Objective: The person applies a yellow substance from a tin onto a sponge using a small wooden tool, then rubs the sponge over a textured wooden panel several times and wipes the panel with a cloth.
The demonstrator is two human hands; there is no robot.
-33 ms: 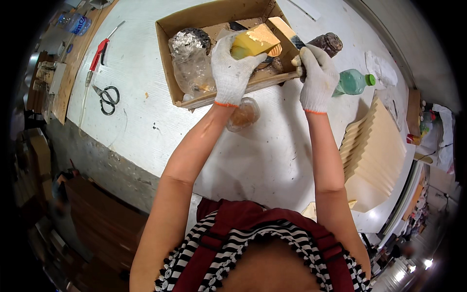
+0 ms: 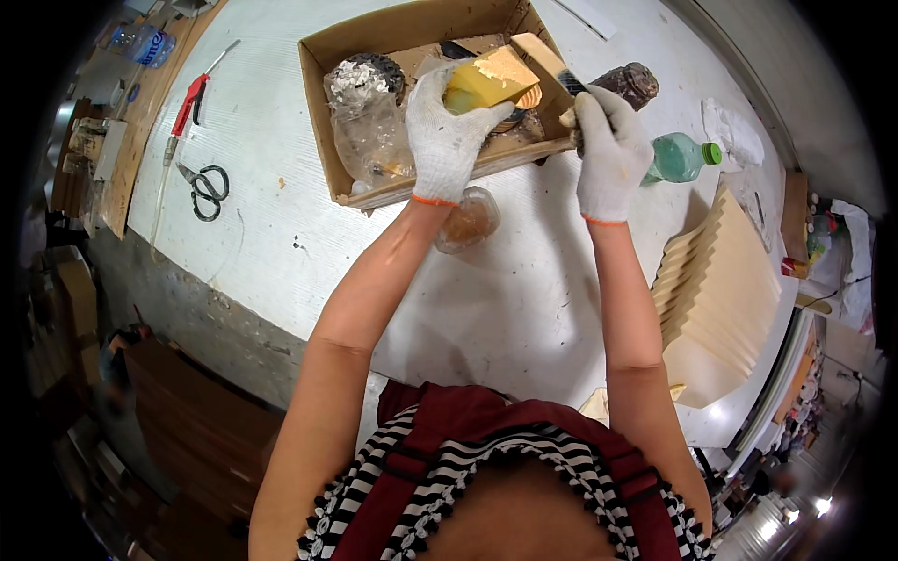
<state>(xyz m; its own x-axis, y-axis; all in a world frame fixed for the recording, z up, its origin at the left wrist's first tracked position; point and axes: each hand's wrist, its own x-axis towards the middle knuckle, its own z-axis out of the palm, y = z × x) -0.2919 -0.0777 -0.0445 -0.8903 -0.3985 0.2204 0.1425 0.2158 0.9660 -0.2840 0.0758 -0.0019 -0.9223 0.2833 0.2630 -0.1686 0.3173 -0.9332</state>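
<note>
In white knit gloves with orange cuffs, both my hands are over the near side of a shallow cardboard box (image 2: 327, 154). My left hand (image 2: 449, 131) grips a yellow block-shaped thing (image 2: 496, 79) with a pale, flaky smear on top. The fingers of my right hand (image 2: 608, 150) are closed on a flat tool like a putty knife (image 2: 547, 61), its tan-coated blade pointing up and left beside the yellow block. Inside the box are a clear plastic bag (image 2: 369, 136) and a dark round thing with a whitish crust (image 2: 365, 75). My fingers hide part of the handle.
On the white table lie scissors (image 2: 206, 192) and a red-handled tool with a hose (image 2: 192, 103). A small clear tub (image 2: 470, 222) stands before the box. At right are a dark bark-like lump (image 2: 631, 84), a green bottle (image 2: 681, 157) and stacked wavy-edged cream sheets (image 2: 725, 299).
The putty-knife-like tool has shifted slightly left and turned in my right hand, so its blade looks darker. My left hand and the yellow block stay put.
</note>
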